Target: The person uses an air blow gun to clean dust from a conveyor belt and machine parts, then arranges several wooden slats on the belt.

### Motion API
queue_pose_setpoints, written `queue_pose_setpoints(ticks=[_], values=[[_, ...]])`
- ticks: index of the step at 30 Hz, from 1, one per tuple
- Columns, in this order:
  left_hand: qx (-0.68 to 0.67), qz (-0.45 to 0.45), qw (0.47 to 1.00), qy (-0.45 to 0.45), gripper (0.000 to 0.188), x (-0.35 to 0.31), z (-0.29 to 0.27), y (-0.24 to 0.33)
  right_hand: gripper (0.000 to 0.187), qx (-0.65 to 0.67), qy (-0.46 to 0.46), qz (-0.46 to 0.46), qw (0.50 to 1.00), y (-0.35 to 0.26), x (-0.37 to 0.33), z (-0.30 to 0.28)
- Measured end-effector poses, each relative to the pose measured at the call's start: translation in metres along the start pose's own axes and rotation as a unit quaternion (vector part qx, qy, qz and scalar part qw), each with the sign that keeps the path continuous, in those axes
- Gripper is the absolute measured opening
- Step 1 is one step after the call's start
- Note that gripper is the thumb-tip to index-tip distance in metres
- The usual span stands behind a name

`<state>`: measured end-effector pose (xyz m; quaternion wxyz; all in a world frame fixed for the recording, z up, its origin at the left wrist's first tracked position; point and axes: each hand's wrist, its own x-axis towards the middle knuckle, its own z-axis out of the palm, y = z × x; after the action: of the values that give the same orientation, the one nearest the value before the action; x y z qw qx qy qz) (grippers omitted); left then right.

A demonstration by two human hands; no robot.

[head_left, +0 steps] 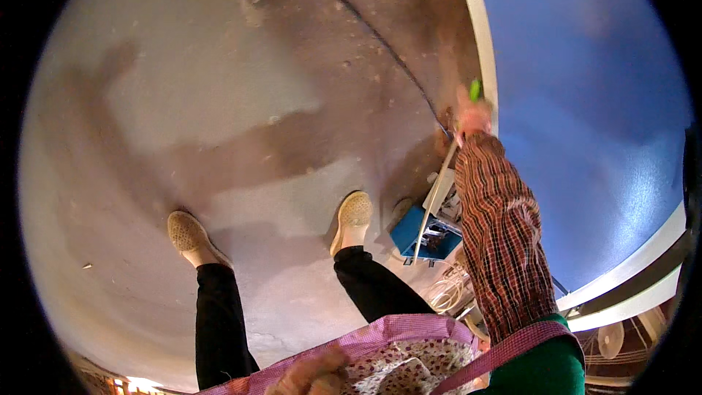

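Observation:
My right hand point(474, 115) is stretched out along the pale edge of the blue table point(578, 102), smeared by motion. A small bright green object point(475, 90) sticks out from its closed fingers; its kind is too blurred to tell. Just below this hand is the upper end of a thin pale rod point(436, 197), which slants down to a blue bin; whether the hand touches it, I cannot tell. My left hand point(311, 377) is low in front of the pink checked apron point(409, 327), fingers curled and blurred. What they hold, if anything, is hidden.
Beside the table stands the blue bin point(406, 232) with grey and white items inside. Coiled pale cord point(452, 289) lies near it. A dark cable point(380, 38) crosses the floor. Both my feet, in beige shoes point(355, 208), are on the stained floor point(168, 102).

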<state>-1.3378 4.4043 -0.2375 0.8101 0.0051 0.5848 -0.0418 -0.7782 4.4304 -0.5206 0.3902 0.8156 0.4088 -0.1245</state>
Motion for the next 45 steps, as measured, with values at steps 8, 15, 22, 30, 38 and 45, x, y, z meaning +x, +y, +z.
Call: queue_pose_setpoints(ticks=[8, 15, 22, 30, 38, 45], values=[[-0.033, 0.06, 0.997, -0.026, 0.035, -0.01, -0.025, 0.023, 0.047, 0.229, -0.037, 0.161, 0.959, -0.071, -0.128, -0.036], [-0.08, 0.143, 0.986, 0.029, 0.038, 0.074, -0.011, -0.049, 0.057, 0.361, -0.038, 0.12, 0.924, -0.266, -0.133, -0.287], [-0.045, 0.131, 0.989, 0.042, 0.041, 0.049, -0.039, -0.004, 0.069, 0.326, 0.17, -0.11, 0.923, -0.429, -0.098, -0.508], [-0.118, 0.217, 0.968, 0.036, 0.042, 0.009, -0.061, 0.027, 0.072, 0.321, 0.098, -0.108, 0.936, -0.472, -0.157, -0.565], [0.055, 0.153, 0.984, 0.074, 0.052, 0.008, -0.055, 0.047, 0.055, -0.016, 0.104, -0.186, 0.977, -0.274, -0.029, -0.324], [-0.132, 0.163, 0.966, 0.149, 0.055, 0.038, -0.091, -0.034, 0.048, 0.151, 0.049, -0.1, 0.982, -0.264, -0.198, -0.284]])
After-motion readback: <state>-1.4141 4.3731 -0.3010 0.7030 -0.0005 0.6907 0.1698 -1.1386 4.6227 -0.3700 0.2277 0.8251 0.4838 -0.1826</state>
